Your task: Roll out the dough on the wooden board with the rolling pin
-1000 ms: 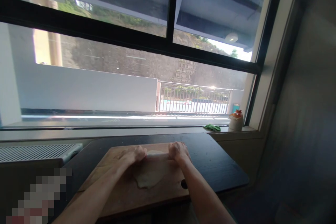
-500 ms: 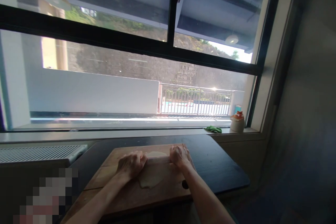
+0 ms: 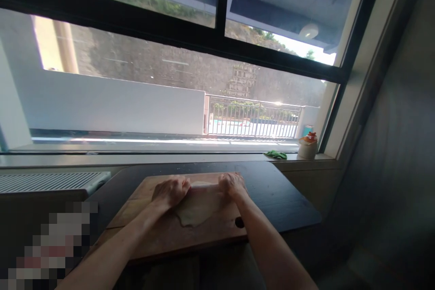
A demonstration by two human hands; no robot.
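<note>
Both hands have edged toward the window over the past half second, carrying a rolling pin (image 3: pixel 205 186) a little nearer the far edge of a wooden cutting board (image 3: pixel 163 241), while the view has tipped slightly downward. The left hand (image 3: pixel 171 190) and the right hand (image 3: pixel 233 183) are closed in fists around the pin's two ends, its bare middle showing between them. A thin sheet of pale dough (image 3: pixel 197 210) lies flat on the board beneath the pin, most of it on the wearer's side of the grip, a narrow strip beyond. The board rests on a black table (image 3: pixel 282 204).
</note>
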